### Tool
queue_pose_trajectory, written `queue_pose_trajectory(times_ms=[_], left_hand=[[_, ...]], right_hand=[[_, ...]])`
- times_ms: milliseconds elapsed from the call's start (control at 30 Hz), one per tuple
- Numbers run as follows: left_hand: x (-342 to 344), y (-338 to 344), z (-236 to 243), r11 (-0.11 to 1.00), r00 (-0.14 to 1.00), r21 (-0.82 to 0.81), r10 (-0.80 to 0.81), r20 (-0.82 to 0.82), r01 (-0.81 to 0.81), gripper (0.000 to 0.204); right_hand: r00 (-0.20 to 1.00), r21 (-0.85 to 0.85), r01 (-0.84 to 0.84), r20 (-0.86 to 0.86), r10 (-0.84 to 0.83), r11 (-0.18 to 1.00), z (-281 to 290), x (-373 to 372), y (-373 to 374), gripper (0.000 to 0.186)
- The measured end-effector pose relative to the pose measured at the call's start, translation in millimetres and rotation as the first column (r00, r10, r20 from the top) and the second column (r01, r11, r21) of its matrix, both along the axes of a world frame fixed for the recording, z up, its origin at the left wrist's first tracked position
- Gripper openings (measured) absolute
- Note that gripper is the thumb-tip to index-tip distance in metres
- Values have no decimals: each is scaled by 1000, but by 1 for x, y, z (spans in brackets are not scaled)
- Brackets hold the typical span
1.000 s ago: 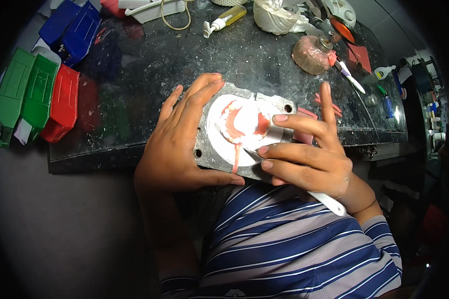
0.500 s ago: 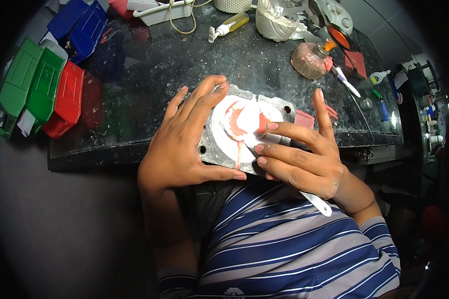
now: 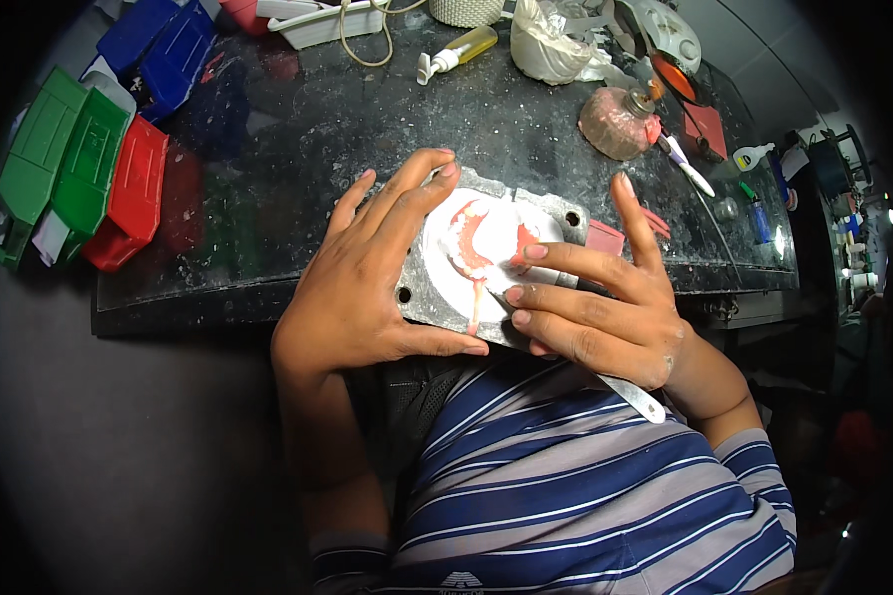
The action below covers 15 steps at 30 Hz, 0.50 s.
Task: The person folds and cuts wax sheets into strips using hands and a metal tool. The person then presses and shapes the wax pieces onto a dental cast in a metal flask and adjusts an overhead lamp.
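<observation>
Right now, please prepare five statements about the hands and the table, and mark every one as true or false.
1. The left hand holds the metal frame. True.
2. The right hand holds a toothbrush. False: the right hand holds a slim tool.
3. The plaster in the metal frame is blue. False: the plaster is white.
4. The pump bottle lies on its side on the table. True.
5. The red box is left of the green box. False: the red box is right of it.
</observation>
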<state>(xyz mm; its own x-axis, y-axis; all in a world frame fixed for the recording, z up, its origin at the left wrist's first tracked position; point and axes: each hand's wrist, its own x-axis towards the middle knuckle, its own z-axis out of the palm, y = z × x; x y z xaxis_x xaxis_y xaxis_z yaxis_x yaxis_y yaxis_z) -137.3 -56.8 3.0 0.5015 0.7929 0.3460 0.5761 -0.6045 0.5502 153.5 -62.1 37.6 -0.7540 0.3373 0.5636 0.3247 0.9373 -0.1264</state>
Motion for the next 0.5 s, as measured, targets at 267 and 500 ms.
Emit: queue_pose_trajectory(times_ms=[267, 500], left_hand=[[-1, 1, -2, 1000, 1000, 13, -2, -15, 3, 134], [-2, 1, -2, 1000, 1000, 6, -13, -3, 13, 133]], right_hand=[[999, 89, -27, 20, 25, 996, -6, 5, 5, 24], [999, 99, -50, 23, 48, 994, -5, 6, 8, 23]])
